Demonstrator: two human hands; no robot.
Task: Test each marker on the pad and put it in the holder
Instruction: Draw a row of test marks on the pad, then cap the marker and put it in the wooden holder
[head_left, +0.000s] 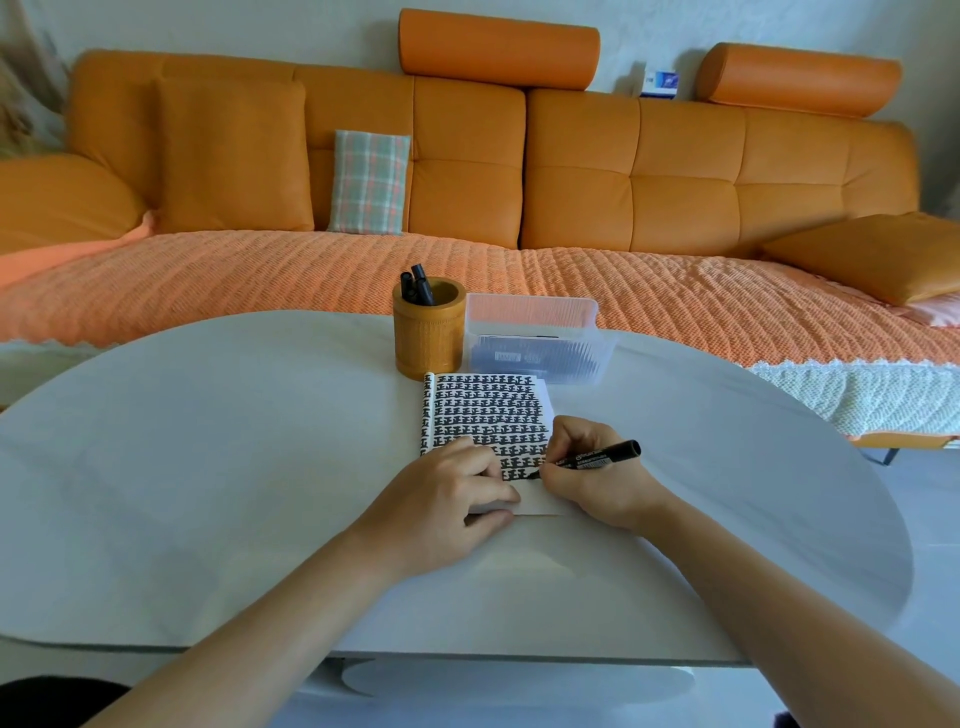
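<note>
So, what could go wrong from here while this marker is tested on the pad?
The pad is nearly full of marks, so the tip of the marker held by the right hand could slip off the small blank strip onto the white table. The left hand presses the pad close to that tip, so ink may smear on it.

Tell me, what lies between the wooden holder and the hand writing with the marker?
Only the pad, covered in rows of black marks, per the head view.
</note>
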